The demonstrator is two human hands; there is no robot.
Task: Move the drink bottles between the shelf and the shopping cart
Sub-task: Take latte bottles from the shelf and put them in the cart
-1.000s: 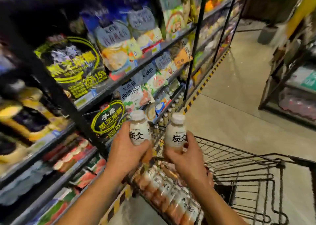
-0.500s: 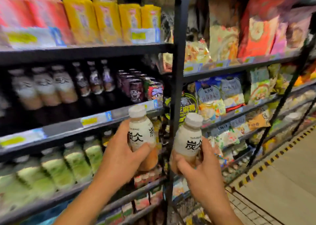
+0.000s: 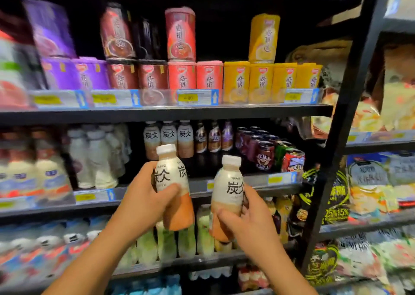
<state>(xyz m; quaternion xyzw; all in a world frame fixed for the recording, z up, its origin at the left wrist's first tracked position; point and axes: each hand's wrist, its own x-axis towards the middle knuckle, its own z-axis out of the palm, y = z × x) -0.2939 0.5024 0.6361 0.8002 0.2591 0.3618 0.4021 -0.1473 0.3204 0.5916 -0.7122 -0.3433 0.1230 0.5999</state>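
Two drink bottles are held upright before the middle shelf (image 3: 224, 185), one gripped round its body by the left hand (image 3: 143, 201), the other (image 3: 226, 201) by the right hand (image 3: 249, 221), apparently so both can be stood beside the matching row (image 3: 168, 138).

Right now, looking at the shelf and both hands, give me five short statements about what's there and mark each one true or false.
1. Each hand holds a white-capped milk tea bottle with a cream-and-orange label. True: the left hand grips the left bottle, the right hand the right bottle.
2. Both held bottles lie on their sides. False: they are roughly upright, caps up.
3. Three matching bottles stand on the middle shelf behind them. True.
4. The yellow cylindrical canisters sit on the bottom shelf. False: they are on the shelf above the bottles.
5. The shopping cart is in view. False: only shelving shows.
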